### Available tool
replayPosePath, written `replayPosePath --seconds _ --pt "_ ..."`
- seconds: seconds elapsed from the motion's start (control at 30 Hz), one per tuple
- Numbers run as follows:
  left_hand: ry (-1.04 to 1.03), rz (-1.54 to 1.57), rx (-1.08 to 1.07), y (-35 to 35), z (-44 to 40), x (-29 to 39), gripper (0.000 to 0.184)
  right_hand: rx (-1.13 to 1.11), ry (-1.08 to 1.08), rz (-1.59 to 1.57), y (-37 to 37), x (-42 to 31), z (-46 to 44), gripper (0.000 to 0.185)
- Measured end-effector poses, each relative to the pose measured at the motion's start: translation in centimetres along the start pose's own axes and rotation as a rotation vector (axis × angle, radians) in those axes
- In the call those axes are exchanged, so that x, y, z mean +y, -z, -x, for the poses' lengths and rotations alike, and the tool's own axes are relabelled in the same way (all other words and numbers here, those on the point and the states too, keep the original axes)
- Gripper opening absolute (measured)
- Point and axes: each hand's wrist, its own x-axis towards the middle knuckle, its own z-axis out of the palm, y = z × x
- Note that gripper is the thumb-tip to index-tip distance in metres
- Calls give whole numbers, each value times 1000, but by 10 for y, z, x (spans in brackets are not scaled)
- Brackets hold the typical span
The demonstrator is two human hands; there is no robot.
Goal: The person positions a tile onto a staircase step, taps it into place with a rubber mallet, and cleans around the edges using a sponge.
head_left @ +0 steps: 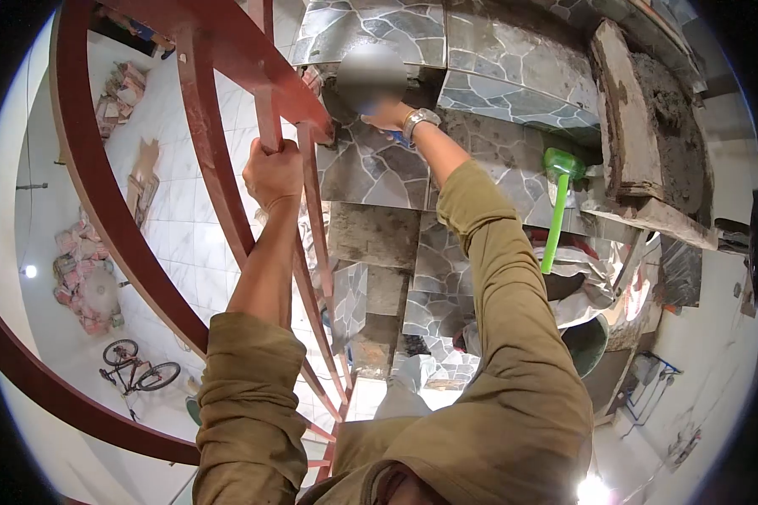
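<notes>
My left hand is closed around an upright bar of the red stair railing. Stretched forward, my right hand wears a metal-banded watch at the wrist. It is closed on something with blue parts, whose kind I cannot make out. A round blurred patch covers the fingertips and the spot they reach. Around that hand are steps faced with grey stone-pattern tiles, with pale joint lines.
On the right, a green long-handled scoop lies near a wooden trough of dark mortar. Below it are white sacks and a dark bucket. Beyond the railing, a bicycle and rubble piles stand on the lower floor.
</notes>
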Motion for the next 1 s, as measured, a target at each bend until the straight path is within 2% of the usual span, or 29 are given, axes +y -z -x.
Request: replayPosePath --seconds 0.1,0.23,0.43,0.53,0.67,0.7,0.8,0.9,1.0 --pt "2 6 -4 2 2 0 20 -42 -65 -105 5 0 2 48" --pt "25 2 -39 4 -1 0 23 -82 -45 -206 14 -2 23 45" --pt "-12 20 18 2 3 0 19 -155 -42 -120 20 2 -1 46" --pt "-4 10 -9 2 2 0 19 -84 -66 -221 6 4 3 48" --pt "38 7 -70 9 1 1 22 142 14 -76 -26 32 11 52" --pt "34 17 -76 9 1 1 23 89 -111 -184 -12 3 47 53" --pt "47 12 -85 6 0 -2 23 297 -14 101 -35 42 31 53" --pt "33 22 -80 7 0 -3 22 137 28 303 -32 73 24 53" --pt "52 19 -89 11 2 2 21 235 -173 190 -9 43 71 50"
